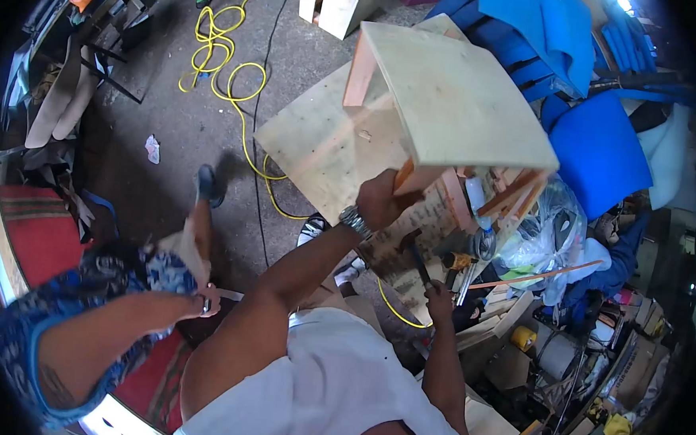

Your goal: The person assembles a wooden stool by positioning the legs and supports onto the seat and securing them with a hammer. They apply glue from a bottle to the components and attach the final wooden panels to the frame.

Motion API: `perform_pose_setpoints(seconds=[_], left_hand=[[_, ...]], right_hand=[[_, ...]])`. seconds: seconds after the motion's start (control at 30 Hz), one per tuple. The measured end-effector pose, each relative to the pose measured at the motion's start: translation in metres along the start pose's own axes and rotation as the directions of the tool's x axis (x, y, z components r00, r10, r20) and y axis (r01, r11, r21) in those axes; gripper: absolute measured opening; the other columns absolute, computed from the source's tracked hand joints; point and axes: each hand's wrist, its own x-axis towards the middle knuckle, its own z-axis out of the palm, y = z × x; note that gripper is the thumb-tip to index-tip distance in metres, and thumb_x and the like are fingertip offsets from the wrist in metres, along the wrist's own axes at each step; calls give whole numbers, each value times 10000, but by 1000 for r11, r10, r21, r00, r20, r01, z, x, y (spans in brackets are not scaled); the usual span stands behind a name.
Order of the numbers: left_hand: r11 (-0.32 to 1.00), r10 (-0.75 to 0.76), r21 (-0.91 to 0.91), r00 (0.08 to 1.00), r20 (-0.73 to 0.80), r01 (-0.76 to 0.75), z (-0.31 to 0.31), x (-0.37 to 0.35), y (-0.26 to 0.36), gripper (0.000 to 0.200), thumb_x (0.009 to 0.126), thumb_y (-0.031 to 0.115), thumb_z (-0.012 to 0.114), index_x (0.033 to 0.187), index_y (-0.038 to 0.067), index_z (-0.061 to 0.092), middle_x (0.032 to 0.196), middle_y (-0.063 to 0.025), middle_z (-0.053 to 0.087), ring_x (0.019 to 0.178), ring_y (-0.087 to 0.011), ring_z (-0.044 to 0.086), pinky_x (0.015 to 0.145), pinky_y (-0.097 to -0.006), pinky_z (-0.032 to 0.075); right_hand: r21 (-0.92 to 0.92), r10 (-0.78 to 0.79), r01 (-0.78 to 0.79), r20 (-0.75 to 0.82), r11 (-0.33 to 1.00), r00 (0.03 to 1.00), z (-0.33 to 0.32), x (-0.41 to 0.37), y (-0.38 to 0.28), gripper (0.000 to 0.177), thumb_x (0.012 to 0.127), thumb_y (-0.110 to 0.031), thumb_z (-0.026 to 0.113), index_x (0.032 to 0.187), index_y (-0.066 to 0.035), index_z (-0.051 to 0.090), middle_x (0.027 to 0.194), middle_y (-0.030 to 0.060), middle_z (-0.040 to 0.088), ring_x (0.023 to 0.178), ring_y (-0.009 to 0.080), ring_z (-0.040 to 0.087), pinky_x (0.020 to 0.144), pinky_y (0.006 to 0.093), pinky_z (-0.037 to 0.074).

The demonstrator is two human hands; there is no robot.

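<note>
A wooden frame with a pale plywood panel (pixel 459 101) on top stands tilted over a large plywood sheet (pixel 313 140). My left hand (pixel 381 203), with a watch at the wrist, is wrapped round the near end of a wooden piece (pixel 418 178) under the panel's edge. In my right hand (pixel 439 301) is the handle of a hammer (pixel 417 258), its dark head over the sheet's near part. A yellow and black tool (pixel 458 261) lies just right of the hammer.
Another person (pixel 119 315) is close on my left. A yellow hose (pixel 246 131) and a dark cable cross the floor. Blue padded pieces (pixel 599 153) are piled at the right, above a plastic bag (pixel 550 238) and scattered wood. A wooden crate (pixel 341 6) stands beyond.
</note>
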Motion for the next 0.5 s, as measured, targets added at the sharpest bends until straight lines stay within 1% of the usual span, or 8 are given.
perform_pose_setpoints(seconds=[0.13,0.23,0.3,0.33,0.37,0.4,0.43,0.5], left_hand=[[957,-182,-234,983,-24,171,24,49,63,390,825,327,754,937,-8,589,797,-178,678,736,-297,692,635,-383,525],[925,4,-365,965,-263,-103,46,92,99,398,848,314,690,989,-36,565,806,-222,675,738,-341,687,651,-411,524],[978,70,-147,896,-438,-148,70,136,98,386,850,297,663,986,-52,571,845,-223,678,759,-349,665,687,-430,507],[974,-15,-209,897,-442,-87,76,160,105,399,847,306,664,985,-59,578,858,-231,673,790,-355,656,727,-442,501],[958,53,-218,863,-503,-187,83,186,96,393,850,302,662,978,-64,595,874,-229,678,823,-351,665,764,-437,504],[977,-47,-201,840,-541,-75,79,200,115,390,853,296,663,966,-75,620,911,-227,689,835,-333,669,781,-425,502],[948,-33,-281,827,-561,-152,78,216,116,409,851,309,674,940,-89,640,941,-221,696,798,-302,670,737,-424,506],[910,-316,-397,820,-478,119,65,228,128,369,840,243,671,944,-110,642,924,-176,688,740,-264,662,676,-417,531]], right_hand=[[92,52,-53,16,994,999,6,-30,21,474,883,-302,610,1259,-17,563,926,92,667,808,164,638,649,310,514],[156,21,-20,-4,988,1000,28,-25,97,429,887,-257,615,1228,2,584,920,100,682,807,170,650,668,303,513],[206,52,-54,16,977,999,41,-28,118,399,892,-230,610,1214,4,592,929,107,686,812,173,652,691,301,512],[184,33,-32,-1,982,999,47,-24,137,385,895,-221,606,1206,6,596,939,111,688,815,174,654,703,301,513],[151,-7,16,-58,988,998,48,-26,139,382,887,-223,598,1193,5,601,964,139,688,846,217,660,750,334,518],[113,-47,60,-115,992,992,48,-28,140,379,878,-226,591,1180,4,606,988,168,689,876,260,667,796,368,523],[201,11,14,-123,979,992,44,-31,133,386,859,-242,597,1165,-8,619,1028,195,682,963,309,663,866,399,508],[166,54,-27,-162,986,985,52,-20,143,362,857,-259,609,1135,-27,626,1061,195,674,1014,319,652,887,410,501]])
